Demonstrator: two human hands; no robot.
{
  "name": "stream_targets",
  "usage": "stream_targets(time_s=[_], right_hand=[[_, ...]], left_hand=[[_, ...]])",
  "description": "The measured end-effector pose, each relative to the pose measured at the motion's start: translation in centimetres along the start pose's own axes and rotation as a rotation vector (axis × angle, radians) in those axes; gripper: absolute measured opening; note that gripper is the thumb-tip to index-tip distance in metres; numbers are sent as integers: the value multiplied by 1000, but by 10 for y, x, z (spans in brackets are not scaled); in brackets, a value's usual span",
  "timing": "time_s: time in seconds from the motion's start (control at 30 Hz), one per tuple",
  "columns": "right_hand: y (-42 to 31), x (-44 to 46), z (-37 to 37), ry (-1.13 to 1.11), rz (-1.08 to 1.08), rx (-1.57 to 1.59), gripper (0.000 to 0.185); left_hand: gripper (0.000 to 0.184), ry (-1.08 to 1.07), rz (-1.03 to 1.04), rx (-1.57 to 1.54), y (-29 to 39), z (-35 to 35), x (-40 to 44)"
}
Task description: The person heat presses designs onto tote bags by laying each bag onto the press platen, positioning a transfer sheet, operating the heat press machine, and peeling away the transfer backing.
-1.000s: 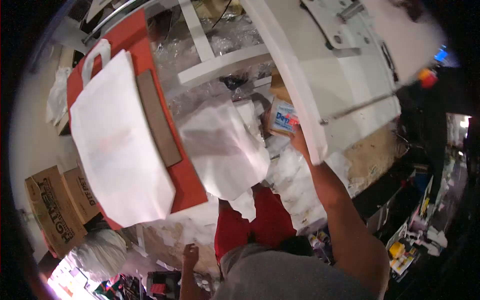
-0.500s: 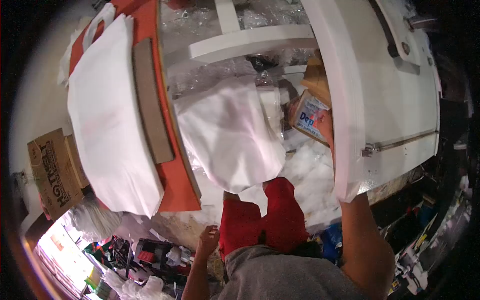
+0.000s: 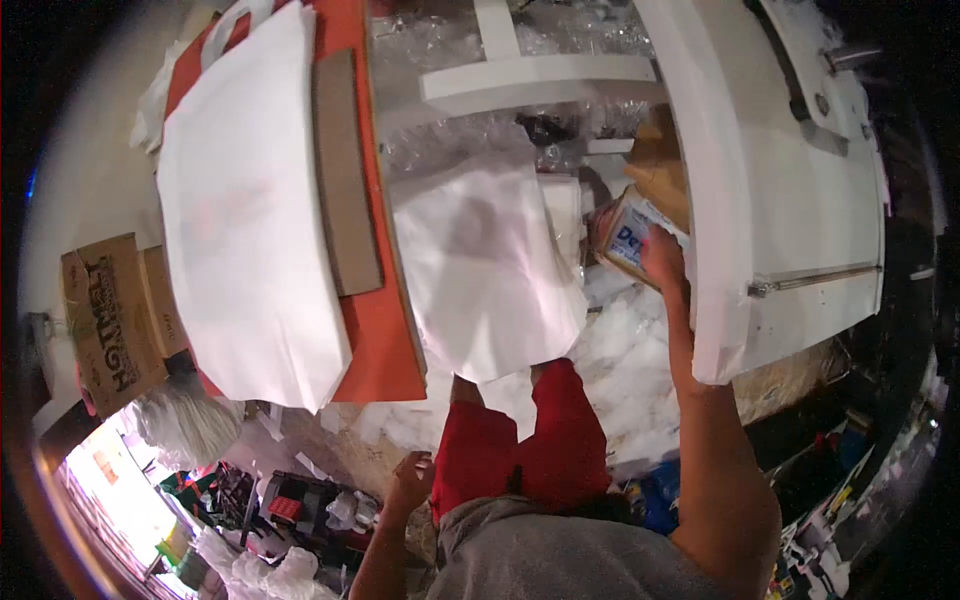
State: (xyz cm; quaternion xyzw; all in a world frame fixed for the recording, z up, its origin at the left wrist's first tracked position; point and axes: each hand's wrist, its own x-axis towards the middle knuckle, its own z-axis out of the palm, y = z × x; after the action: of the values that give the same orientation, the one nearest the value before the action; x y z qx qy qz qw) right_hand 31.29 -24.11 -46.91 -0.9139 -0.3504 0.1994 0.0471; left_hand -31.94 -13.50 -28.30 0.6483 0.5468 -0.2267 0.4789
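My right hand point(image 3: 663, 260) reaches past the edge of a white panel point(image 3: 722, 220), its bent fingers on the front of a small cardboard box point(image 3: 627, 232) with a white label in blue lettering. The fingertips lie over part of that label. Low beside my red shorts, my left hand point(image 3: 410, 480) hangs with loosely curled, slightly parted fingers and nothing in it. A white fabric bag point(image 3: 490, 270) lies in front of my legs. Another white bag point(image 3: 245, 220), with a handle, rests on the red-orange board point(image 3: 390, 340) at left.
White bars point(image 3: 540, 78) cross above clear plastic wrapping point(image 3: 440, 135). A brown strip point(image 3: 347, 170) lies along the red-orange board. A printed carton point(image 3: 112, 325) stands at far left. Plastic bags point(image 3: 270, 575) and mixed clutter fill the lower left; a blue bundle point(image 3: 660, 490) lies near my right side.
The view has shifted, so the scene sits farther right. My right hand has come out more from behind the white panel and covers more of the box's label. My left hand still hangs low.
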Motion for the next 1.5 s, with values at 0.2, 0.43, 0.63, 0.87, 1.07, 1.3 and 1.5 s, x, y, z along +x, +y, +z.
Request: stream_targets(time_s=[0.2,0.43,0.63,0.87,1.07,1.3,1.5], right_hand=[[-40,-120,-47,159,-295,164,12],[-269,-258,-226,-590,-317,480,26],[-377,-245,-293,-142,-487,635,55],[-455,-187,-286,399,-366,651,52],[-520,-140,-250,587,-638,409,51],[-531,-117,-223,399,-523,90,58],[-533,-119,-221,417,-489,118,54]], left_hand=[[43,-208,431,48,61,27,20],[44,-55,847,-38,225,-109,-49],[16,197,791,-162,189,-267,-22],[18,613,697,-400,188,-403,88],[27,604,605,-431,209,-420,124],[41,927,853,-264,196,-428,113],[41,991,973,241,160,-400,110]])
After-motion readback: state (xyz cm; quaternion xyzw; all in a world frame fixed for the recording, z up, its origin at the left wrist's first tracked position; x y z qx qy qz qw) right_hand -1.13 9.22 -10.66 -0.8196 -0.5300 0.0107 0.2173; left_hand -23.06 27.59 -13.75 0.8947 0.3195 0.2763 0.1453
